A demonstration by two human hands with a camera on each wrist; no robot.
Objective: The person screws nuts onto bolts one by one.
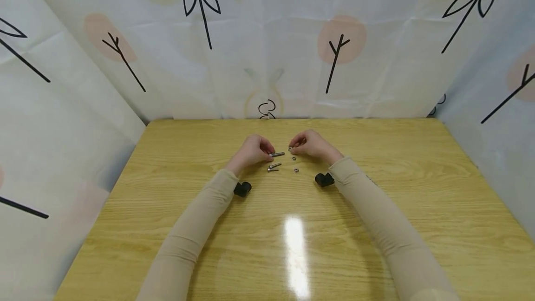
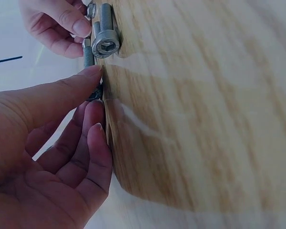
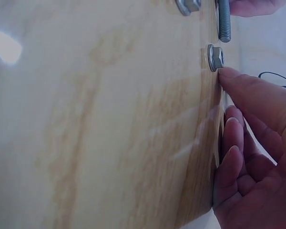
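Beige sleeves (image 1: 184, 245) are reaching across a wooden worktop (image 1: 200, 145), with white patterned cloth (image 1: 234, 73) hanging behind. From the head view, a long bolt (image 1: 279, 154) is sticking out rightward from the fingertips of the left hand (image 1: 250, 153), which is pinching it by one end. Opposite, the right hand (image 1: 313, 145) is pinching a small nut (image 1: 290, 149) between thumb and finger, just past the bolt's free end. Two short bolts (image 1: 273, 170) are lying together on the worktop, nearer the person than the left hand. Two loose nuts (image 1: 294, 158) are lying on the near side of the right hand, one just beside its fingertips and one a little farther off.

From the left wrist view, the thumb is pressing on the long bolt and the lower fingers are curling loosely beneath. One short bolt is resting just beside the held one, its hexagonal socket facing the camera (a second shank is peeping out behind it). At the top left, the right hand is bending its fingertips near the long bolt's far end.

From the right wrist view, the thumb tip is meeting a flanged nut (image 3: 215, 58) (whether the pinched one or a loose one, I cannot tell). Above it, the long bolt's threaded tip is pointing down, and the left hand is showing at the upper right corner.
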